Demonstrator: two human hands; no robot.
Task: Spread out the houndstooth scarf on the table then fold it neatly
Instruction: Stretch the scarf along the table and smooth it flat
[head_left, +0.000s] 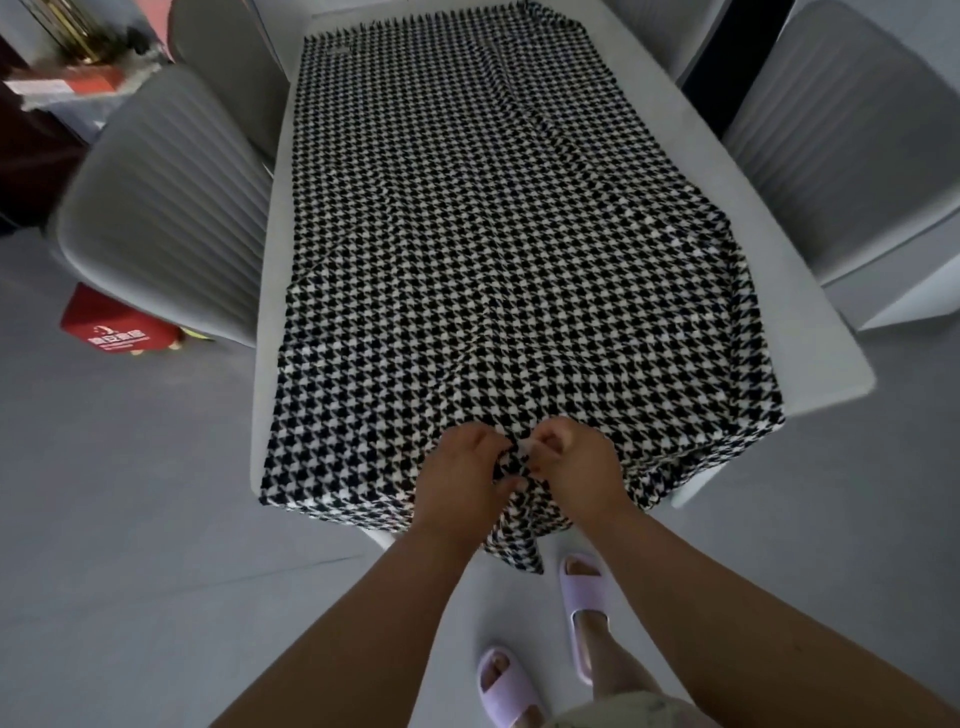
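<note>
Scarf (493, 234) near edge pinched by left hand (460, 470), right hand (576, 467).

black-and-white houndstooth scarf (467, 234), white table (810, 332), lilac slippers (584, 613)

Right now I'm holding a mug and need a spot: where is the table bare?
The scarf covers most of the table. Bare strips: the right edge between scarf and right chair, widest at the near right corner; a narrow left strip beside the left chair. The near edge is crowded: left hand and right hand pinch the scarf there.
</note>
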